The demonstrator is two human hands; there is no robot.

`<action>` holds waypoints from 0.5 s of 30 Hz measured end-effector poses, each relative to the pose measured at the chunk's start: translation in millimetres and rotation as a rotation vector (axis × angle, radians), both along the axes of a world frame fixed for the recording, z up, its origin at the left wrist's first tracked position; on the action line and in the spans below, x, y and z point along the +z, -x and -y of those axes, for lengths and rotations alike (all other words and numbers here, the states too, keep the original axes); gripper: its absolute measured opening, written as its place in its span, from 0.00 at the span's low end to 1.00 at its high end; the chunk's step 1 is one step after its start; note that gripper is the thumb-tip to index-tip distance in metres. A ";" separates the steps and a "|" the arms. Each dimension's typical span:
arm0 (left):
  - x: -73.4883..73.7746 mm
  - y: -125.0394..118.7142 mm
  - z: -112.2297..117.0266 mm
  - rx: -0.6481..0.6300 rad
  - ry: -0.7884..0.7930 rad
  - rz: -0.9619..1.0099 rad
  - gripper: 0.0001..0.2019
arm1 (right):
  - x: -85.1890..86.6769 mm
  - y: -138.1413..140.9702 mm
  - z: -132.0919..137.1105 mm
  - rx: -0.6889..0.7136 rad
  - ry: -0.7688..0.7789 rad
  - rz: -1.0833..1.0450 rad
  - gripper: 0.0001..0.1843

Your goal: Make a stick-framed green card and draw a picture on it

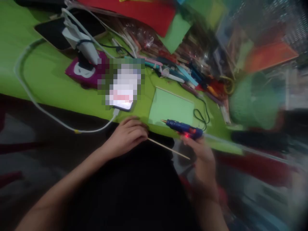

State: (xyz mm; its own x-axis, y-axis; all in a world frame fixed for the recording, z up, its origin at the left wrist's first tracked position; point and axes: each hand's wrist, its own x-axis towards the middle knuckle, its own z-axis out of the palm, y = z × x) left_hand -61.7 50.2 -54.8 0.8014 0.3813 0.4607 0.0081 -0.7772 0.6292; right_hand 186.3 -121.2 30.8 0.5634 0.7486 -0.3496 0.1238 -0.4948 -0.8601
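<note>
green cloth (64, 93) covers a cluttered work surface, its near edge fronted by a blue glue gun (178, 125), red light aglow, gripped in the fingers of the right hand (203, 149). left-hand (130, 134) fingers pinch a thin stick (169, 149). beyond lies a pale green sheet (170, 107); leftward, a phone (125, 105) on a white cable (90, 131), its screen pixelated, any writing unreadable, beside a magenta power socket (96, 75). red paper (149, 16) and blurred craft supplies (190, 72) crowd the back.

From far away, I see a long, flat, bright green table (51, 85) in dim light. Below its edge, the dark grey floor (43, 170) looks blurry.
</note>
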 end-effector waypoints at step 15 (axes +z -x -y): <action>4.3 3.2 1.3 0.142 -0.111 0.011 0.02 | 1.4 5.5 -16.5 0.235 0.055 0.003 0.14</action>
State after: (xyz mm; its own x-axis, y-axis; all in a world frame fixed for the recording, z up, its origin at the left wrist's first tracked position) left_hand -64.8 48.9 -50.5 0.7379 0.4367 0.5146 0.1169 -0.8336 0.5398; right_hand 180.8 -104.7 32.1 0.3771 0.8391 -0.3922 0.2435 -0.4983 -0.8321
